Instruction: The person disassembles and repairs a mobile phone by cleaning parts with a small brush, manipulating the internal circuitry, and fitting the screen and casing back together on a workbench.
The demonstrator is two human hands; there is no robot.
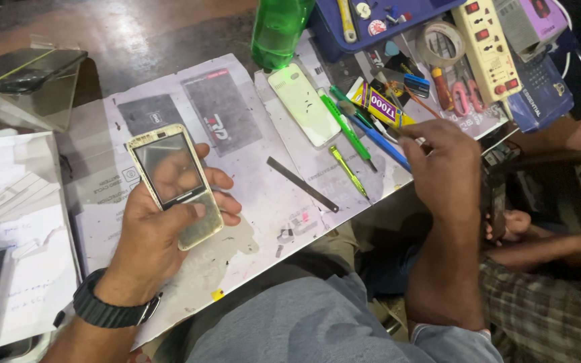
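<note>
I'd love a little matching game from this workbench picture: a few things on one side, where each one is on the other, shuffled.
Things:
1. gold phone frame
2. green bottle
3. thin dark strip
4. power strip

Places:
A. lying flat on the paper mat between the two hands
B. at the far right, beside the blue tray
C. held in the left hand
D. at the far edge, above the pale phone cover

Pairs: 1-C, 2-D, 3-A, 4-B
</note>
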